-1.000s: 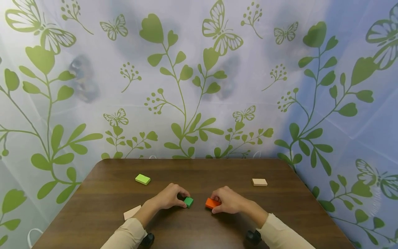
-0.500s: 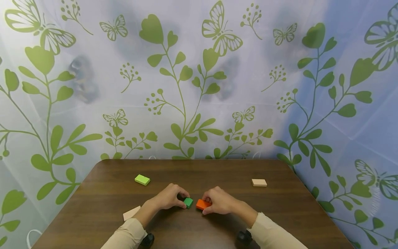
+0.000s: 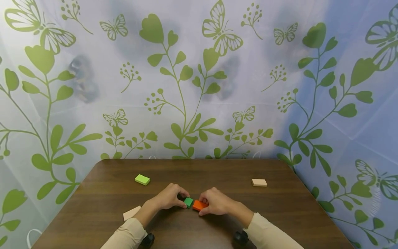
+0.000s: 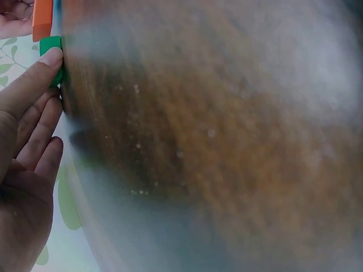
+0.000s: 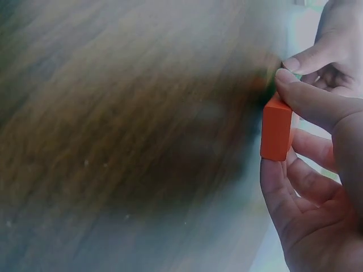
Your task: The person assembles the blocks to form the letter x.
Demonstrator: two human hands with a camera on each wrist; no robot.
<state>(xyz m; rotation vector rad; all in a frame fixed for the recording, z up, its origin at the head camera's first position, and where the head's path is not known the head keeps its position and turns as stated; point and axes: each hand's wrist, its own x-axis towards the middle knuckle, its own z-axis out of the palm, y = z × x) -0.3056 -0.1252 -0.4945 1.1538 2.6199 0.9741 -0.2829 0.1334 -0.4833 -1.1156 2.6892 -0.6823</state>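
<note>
Near the middle of the table, my left hand (image 3: 169,196) pinches a green block (image 3: 188,202) between thumb and fingers. Just right of it, my right hand (image 3: 216,202) grips an orange block (image 3: 199,205) the same way. In the head view the two blocks lie end to end, with hardly any gap; whether they touch I cannot tell. The left wrist view has the thumb on the green block (image 4: 50,42) and the orange block (image 4: 42,21) close by its end. In the right wrist view the orange block (image 5: 275,131) sits between thumb and fingers.
On the brown wooden table (image 3: 224,173) lie a lime green block (image 3: 142,180) at the back left and a beige block (image 3: 259,182) at the back right. Another pale block (image 3: 132,213) is partly behind my left forearm. A patterned curtain (image 3: 199,86) hangs behind the table.
My right hand has moved left with the orange block, bringing it up to the green block's right end. My left hand and the green block have stayed in place.
</note>
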